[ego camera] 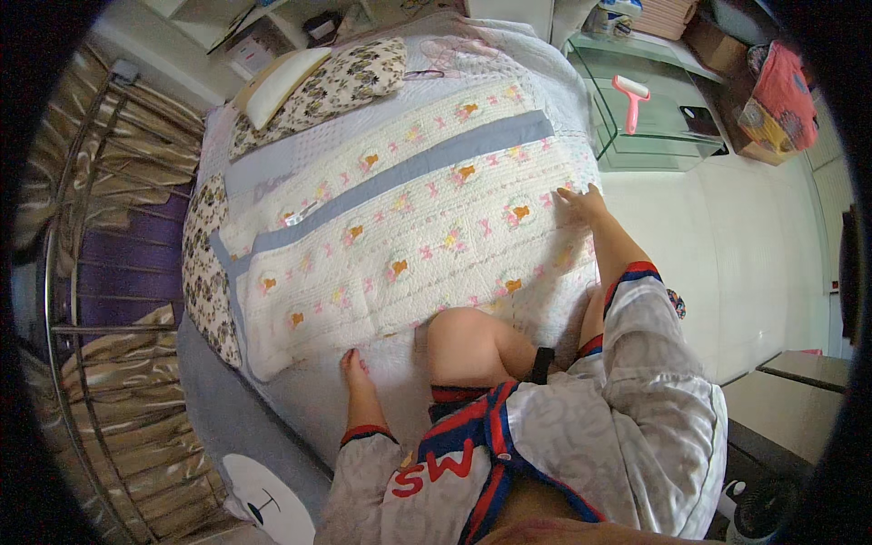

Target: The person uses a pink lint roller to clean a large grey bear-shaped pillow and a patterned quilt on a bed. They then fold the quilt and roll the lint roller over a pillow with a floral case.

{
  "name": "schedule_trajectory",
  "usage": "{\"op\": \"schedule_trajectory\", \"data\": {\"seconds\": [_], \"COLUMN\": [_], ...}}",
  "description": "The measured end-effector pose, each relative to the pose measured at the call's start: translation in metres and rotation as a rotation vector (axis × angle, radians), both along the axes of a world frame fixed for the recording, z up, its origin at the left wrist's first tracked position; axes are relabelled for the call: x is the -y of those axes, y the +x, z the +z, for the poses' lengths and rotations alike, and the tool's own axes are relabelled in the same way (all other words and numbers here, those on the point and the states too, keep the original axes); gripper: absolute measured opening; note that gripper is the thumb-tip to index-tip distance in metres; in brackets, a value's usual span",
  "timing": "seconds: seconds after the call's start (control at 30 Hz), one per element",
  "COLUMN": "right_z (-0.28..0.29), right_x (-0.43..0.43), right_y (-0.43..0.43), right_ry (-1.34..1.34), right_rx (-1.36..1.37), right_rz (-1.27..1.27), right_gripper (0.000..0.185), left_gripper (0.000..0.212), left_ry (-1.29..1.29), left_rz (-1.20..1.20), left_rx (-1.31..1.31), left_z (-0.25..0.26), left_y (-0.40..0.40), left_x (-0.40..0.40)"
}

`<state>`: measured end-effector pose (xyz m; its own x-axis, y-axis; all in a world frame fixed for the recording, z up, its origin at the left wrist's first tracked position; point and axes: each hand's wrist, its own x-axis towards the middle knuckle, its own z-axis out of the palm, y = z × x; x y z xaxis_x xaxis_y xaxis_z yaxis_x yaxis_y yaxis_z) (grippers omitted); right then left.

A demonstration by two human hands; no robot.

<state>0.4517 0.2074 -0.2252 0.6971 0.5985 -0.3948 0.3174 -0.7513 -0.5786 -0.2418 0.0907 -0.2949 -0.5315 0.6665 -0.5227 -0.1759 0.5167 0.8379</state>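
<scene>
A white quilted cloth (pixel 422 238) printed with bears, bows and flowers lies folded on the bed before me, with grey-blue binding (pixel 409 163) along its folded edges. My right hand (pixel 583 201) rests at the cloth's right end, its fingers apart. My left hand (pixel 354 366) is at the near edge, low on the left; its fingers are close together, and whether they pinch the fabric is unclear. A small, pale shiny item (pixel 302 214) lies on the cloth near the binding. My bent knee (pixel 466 344) is beside the near edge.
Floral pillows (pixel 354 78) lie along the bed's far and left sides, with glasses (pixel 424 73) nearby. A metal rail (pixel 49 286) stands left. At right, a glass table (pixel 654 153) holds a pink lint roller (pixel 632 102) and a dark phone (pixel 698 120).
</scene>
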Motion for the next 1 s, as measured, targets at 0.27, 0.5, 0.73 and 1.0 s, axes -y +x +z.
{"op": "schedule_trajectory", "data": {"seconds": [0.27,0.5,0.73,1.0], "right_z": [-0.032,0.0,0.122,0.164], "right_x": [-0.039,-0.027,0.101,0.174], "right_y": [0.033,-0.038,-0.128,-0.147], "right_ry": [0.232,0.602,0.736,0.612], "right_rx": [-0.115,-0.122,0.09,0.067], "right_rz": [-0.014,0.489,1.153,1.203], "right_gripper": [0.106,0.059,0.038,0.042], "left_gripper": [0.03,0.023,0.101,0.081], "left_ry": [-0.036,-0.077,0.631,1.382], "left_rz": [-0.067,-0.204,-0.631,-1.453], "left_rx": [-0.084,-0.14,-1.086,-1.567], "left_z": [0.004,0.017,0.131,0.135], "left_y": [0.01,0.0,0.131,0.222], "left_x": [-0.01,-0.02,-0.097,-0.135]}}
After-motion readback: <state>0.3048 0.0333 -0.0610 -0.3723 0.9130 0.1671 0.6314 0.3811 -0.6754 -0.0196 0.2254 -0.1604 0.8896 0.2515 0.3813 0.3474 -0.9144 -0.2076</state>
